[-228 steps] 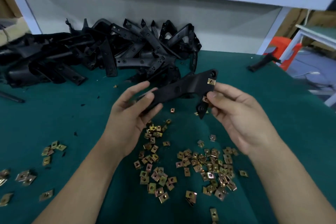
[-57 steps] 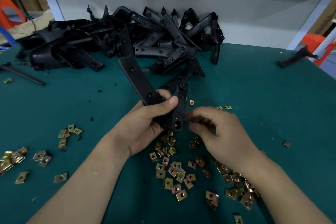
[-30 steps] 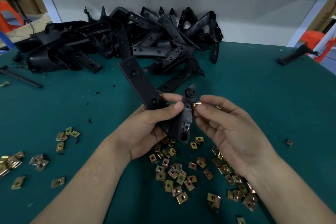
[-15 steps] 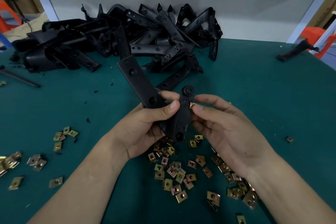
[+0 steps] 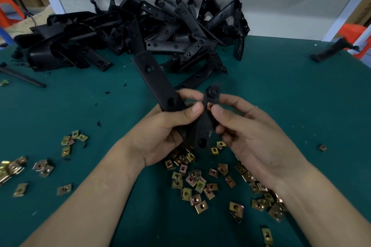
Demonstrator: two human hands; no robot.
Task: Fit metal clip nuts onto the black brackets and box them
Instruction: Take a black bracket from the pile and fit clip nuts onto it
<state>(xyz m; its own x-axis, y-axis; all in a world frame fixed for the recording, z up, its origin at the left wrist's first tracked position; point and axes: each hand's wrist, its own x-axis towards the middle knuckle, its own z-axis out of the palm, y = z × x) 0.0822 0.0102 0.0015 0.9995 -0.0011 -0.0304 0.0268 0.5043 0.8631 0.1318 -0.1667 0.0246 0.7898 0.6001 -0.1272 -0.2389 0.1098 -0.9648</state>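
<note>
Gripping the black bracket [image 5: 156, 80] at the centre of the frame, your left hand [image 5: 166, 132] has its thumb across the bend and its fingers curled behind. Your right hand [image 5: 251, 136] pinches one clip nut [image 5: 209, 105] between thumb and forefinger, against the edge of the bracket's short arm, just below its round boss. You look to be partway through seating the nut, and it does not seem pushed home yet.

Plenty of work looks left. The heap of brackets [image 5: 160, 32] at the upper middle of the frame shows no brass that you could pick out. Loose nuts [image 5: 196, 184] lie scattered on the green worktop [image 5: 291, 96] under your hands, with a smaller scatter [image 5: 42, 166] at the lower left. One more black part [image 5: 331, 51] lies alone at the upper right. No box is in view, so how many pieces you have packed cannot be told.

No brand, label or writing can be read on any part.
</note>
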